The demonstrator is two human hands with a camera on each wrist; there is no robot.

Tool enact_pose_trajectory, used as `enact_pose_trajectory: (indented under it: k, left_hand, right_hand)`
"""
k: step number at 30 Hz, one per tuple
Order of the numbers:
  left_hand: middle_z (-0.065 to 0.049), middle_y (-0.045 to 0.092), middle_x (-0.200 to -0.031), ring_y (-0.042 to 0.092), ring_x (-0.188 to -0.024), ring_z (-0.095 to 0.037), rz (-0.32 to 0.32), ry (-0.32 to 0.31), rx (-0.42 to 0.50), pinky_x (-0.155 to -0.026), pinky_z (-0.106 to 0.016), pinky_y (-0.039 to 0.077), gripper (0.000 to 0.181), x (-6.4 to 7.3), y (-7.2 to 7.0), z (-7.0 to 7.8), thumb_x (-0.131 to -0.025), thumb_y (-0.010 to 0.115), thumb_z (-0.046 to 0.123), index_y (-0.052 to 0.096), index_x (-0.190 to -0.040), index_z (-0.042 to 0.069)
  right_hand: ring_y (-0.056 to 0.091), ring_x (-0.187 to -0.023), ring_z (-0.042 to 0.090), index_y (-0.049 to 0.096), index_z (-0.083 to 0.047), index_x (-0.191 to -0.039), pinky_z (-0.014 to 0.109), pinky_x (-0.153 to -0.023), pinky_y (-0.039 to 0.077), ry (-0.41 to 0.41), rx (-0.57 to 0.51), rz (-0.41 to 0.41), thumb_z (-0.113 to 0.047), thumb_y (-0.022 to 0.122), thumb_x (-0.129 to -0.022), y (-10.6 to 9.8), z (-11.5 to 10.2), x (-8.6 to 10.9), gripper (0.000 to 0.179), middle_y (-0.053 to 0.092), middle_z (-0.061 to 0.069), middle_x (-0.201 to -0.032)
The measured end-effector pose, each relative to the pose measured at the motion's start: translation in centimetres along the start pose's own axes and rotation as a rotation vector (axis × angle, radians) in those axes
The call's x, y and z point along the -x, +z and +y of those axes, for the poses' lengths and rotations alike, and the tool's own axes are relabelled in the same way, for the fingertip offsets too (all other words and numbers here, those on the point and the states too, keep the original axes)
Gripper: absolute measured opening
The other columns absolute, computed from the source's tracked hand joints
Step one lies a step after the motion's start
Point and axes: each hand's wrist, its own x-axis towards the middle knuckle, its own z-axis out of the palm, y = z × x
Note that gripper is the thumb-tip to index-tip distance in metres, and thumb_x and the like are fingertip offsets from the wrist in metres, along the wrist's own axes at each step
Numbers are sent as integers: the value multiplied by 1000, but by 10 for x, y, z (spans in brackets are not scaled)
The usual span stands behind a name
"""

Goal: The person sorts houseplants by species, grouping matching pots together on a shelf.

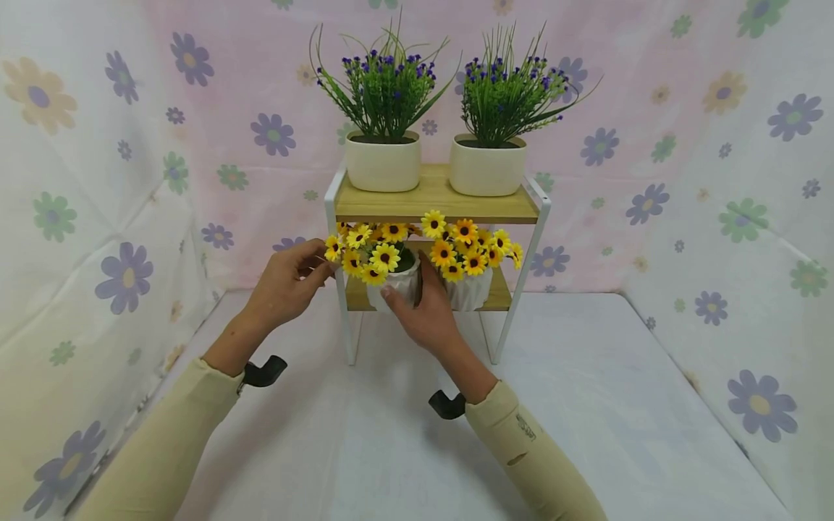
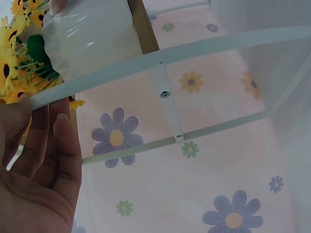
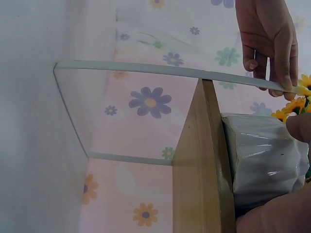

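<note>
My right hand (image 1: 426, 307) grips a white ribbed flower pot (image 1: 393, 288) on the lower shelf, thumb at its front and fingers between it and the neighbouring pot. Yellow artificial daisies (image 1: 384, 257) fill this pot. In the right wrist view the white pot (image 3: 262, 155) sits against the wooden board (image 3: 211, 155). At the left side of the stand, my left hand (image 1: 287, 284) pinches the white metal frame (image 2: 97, 75) beside the daisies, with fingertips partly hidden behind the bar. A second white pot (image 1: 472, 291) of yellow daisies (image 1: 465, 250) stands to the right.
Two cream oval pots (image 1: 383, 165) (image 1: 487, 169) with purple-flowered grass plants stand on the upper wooden shelf (image 1: 433, 195). The white-legged stand rests on a white cloth-covered table (image 1: 391, 434). Floral fabric (image 1: 260, 181) hangs behind and at both sides.
</note>
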Motion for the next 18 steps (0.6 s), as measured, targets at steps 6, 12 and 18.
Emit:
enact_pose_trajectory:
  k: [6, 12, 18]
  left_hand:
    - [-12, 74, -114, 70, -92, -25, 4, 6, 4, -77, -15, 53, 22, -1, 0, 0, -110, 60, 14, 71, -126, 6]
    - [-12, 74, -113, 70, -92, -23, 9, -3, 3, -75, -16, 54, 21, 0, 1, 0, -110, 60, 15, 71, -126, 6]
    - [-11, 73, -114, 70, -92, -23, 12, -4, 4, -75, -16, 54, 21, 1, 2, -1, -110, 60, 16, 71, -125, 6]
  right_hand:
    - [25, -160, 25, 15, -10, -171, 51, -126, 29, -55, 28, -15, -36, 71, -102, -3, -1, 10, 93, 23, 9, -174]
    - [22, -161, 23, 16, -12, -171, 51, -128, 26, -51, 67, -35, -34, 73, -101, -9, -7, 27, 93, 21, 6, -176]
    - [27, -160, 23, 23, -15, -170, 54, -127, 27, -45, 127, -62, -31, 75, -100, -18, -11, 47, 89, 26, 1, -174]
